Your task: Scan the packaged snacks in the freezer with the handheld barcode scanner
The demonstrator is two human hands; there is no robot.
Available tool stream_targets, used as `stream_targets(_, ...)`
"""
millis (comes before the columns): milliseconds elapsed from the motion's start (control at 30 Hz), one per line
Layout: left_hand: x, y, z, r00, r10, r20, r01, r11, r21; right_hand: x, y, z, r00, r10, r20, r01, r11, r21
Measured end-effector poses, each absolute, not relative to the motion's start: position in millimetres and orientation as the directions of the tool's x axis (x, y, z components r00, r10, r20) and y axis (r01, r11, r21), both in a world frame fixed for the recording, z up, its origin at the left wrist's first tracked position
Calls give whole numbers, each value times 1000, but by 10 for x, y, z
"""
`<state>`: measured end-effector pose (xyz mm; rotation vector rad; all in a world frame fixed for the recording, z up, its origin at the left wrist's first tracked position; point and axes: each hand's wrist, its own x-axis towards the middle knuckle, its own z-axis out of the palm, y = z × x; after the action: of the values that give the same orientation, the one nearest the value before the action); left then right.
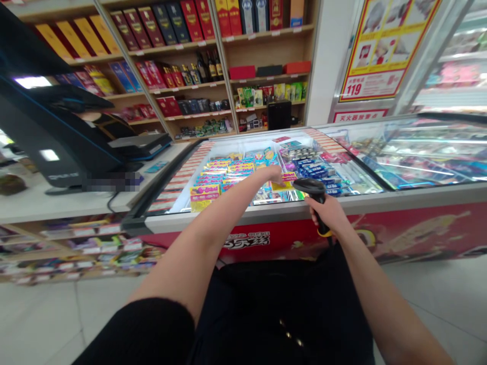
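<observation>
My left hand [274, 175] reaches into an open chest freezer [266, 209] and is closed on a small yellow and pink ice cream packet [288, 177] lifted just above the rows of packets. My right hand [327, 212] is wrapped round the handle of a black barcode scanner [311, 186], held over the freezer's front rim. The scanner's head sits right beside the packet. Colourful ice cream packets [222, 175] fill the freezer's left bin, and blue boxes [315, 170] lie in the middle one.
A checkout counter [49, 200] with a black register screen [41, 126] stands to the left. Wooden shelves [213, 66] of boxed bottles line the back wall. The freezer's sliding glass lid [418, 152] covers its right half. Grey tiled floor [437, 289] runs along the front.
</observation>
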<state>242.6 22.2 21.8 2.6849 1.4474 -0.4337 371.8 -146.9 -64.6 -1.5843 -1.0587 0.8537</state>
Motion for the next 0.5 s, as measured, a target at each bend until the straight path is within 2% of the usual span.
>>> stream_targets(100, 2404, 66, 213, 507, 818, -272, 835, -545, -79, 3734, -1492, -632, 384, 923, -13, 199, -97, -975)
stream_targets(300, 2343, -160, 124, 569, 784, -249, 817, -574, 58, 3712, -1547, -548, 398, 917, -19, 186, -101, -977)
stream_targets(433, 2326, -251, 87, 555, 793, -251, 824, -566, 35, 3691, -1573, -513, 408, 913, -17, 197, -106, -975)
stream_targets(500, 2307, -265, 70, 546, 808, -222, 836, -544, 76, 3688, -1581, -510, 406, 914, -16, 199, -106, -974)
